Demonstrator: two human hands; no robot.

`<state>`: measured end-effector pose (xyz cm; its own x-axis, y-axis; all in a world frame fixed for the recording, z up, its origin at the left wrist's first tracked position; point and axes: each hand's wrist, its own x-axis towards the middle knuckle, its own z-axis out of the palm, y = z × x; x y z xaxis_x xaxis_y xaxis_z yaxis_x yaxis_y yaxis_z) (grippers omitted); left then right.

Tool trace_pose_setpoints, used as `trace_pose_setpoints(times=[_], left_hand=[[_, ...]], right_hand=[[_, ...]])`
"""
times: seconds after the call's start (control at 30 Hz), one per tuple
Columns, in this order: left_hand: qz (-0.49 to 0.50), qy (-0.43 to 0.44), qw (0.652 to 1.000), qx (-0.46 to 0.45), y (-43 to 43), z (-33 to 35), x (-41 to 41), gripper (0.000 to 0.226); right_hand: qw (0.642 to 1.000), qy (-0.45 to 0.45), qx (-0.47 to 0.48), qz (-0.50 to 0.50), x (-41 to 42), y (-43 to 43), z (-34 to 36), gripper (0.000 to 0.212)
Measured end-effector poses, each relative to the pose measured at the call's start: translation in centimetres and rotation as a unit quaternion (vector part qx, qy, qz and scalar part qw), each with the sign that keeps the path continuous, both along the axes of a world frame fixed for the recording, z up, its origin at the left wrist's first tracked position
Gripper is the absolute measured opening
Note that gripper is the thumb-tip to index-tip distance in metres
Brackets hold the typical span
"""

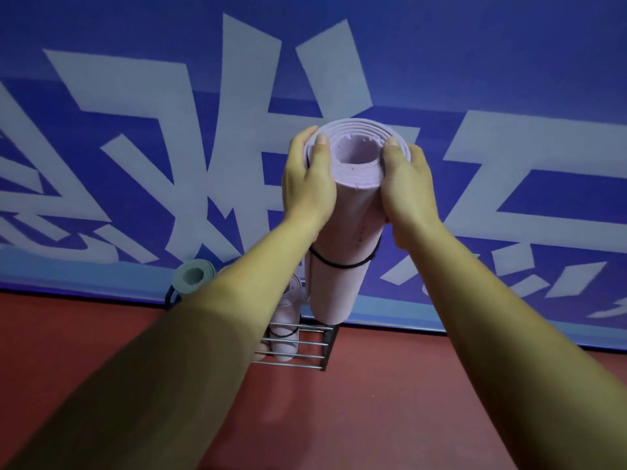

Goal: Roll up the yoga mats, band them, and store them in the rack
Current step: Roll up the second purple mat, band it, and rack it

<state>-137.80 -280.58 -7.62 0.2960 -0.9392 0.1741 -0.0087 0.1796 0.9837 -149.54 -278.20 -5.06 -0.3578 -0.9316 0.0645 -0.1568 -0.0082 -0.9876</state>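
A rolled lilac yoga mat [342, 239] stands upright above the metal wire rack [317, 347], with a black band [339, 264] round its middle. My left hand [308, 184] grips its top end from the left, thumb on the rim. On the other side my right hand [403, 195] grips it the same way, thumb on the rim. The mat's lower end is just above the rack's right end. Another lilac roll [288, 313] with a black band stands in the rack, partly hidden by my left forearm. A grey-green roll [193, 276] stands at the rack's left.
A blue wall banner with large white lettering [237, 130] runs right behind the rack. The floor [390, 401] is red-brown in front of the rack.
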Motion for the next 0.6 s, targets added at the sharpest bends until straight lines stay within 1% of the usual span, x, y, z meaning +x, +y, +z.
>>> trace_pose_setpoints(times=[0.1,0.3,0.47,0.6], left_hand=[[-0.004,0.006,1.0,-0.005,-0.9,-0.3,0.5,0.031],[0.005,-0.003,1.0,-0.001,-3.7,0.1,0.8,0.031],[0.002,-0.034,0.999,0.012,-5.8,0.7,-0.1,0.032],[0.005,-0.048,0.999,0.018,-6.6,0.4,-1.1,0.032]], right_hand=[[1.0,0.013,0.0,-0.001,0.8,-1.2,-0.3,0.033],[1.0,0.005,0.006,-0.002,0.9,-4.4,-0.7,0.034],[1.0,-0.018,0.021,-0.001,-0.2,-6.3,-1.0,0.033],[1.0,-0.017,0.026,0.005,-1.2,-7.4,-1.3,0.034]])
